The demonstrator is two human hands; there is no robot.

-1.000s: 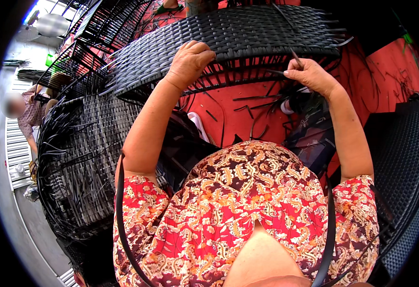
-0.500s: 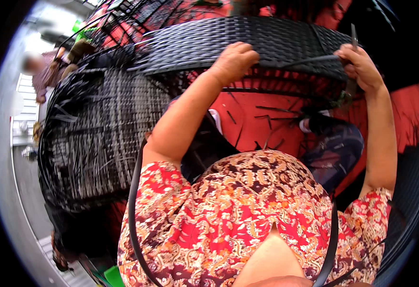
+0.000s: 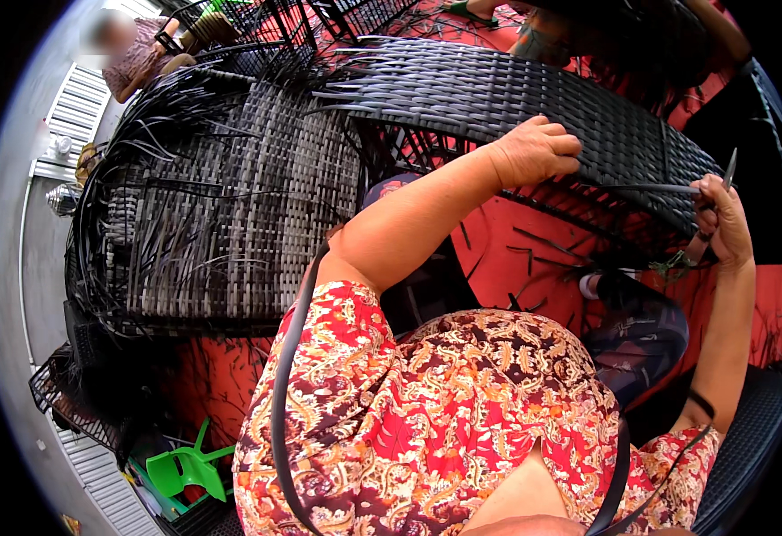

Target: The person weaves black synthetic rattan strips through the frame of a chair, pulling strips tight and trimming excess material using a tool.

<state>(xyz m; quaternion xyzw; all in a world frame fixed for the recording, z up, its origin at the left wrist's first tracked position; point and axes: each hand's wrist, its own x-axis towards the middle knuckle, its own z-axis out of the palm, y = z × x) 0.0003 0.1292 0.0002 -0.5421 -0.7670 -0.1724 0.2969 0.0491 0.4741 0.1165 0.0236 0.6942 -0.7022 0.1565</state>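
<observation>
We're weaving, it seems: right grip (image 3: pixel 723 221) pinching a dark strip (image 3: pixel 650 188), left grip (image 3: pixel 536 154) closed, contents unclear; next wants tension

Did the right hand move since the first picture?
Yes, to the right: against the woven panel, the right hand was short of its right end and is now close by that end.

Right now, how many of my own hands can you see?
2. Your left hand is at the near edge of the dark grey woven panel; your right hand, near its right end, grips a flat grey strip and a pointed blade. Neither hand is hidden.
</observation>
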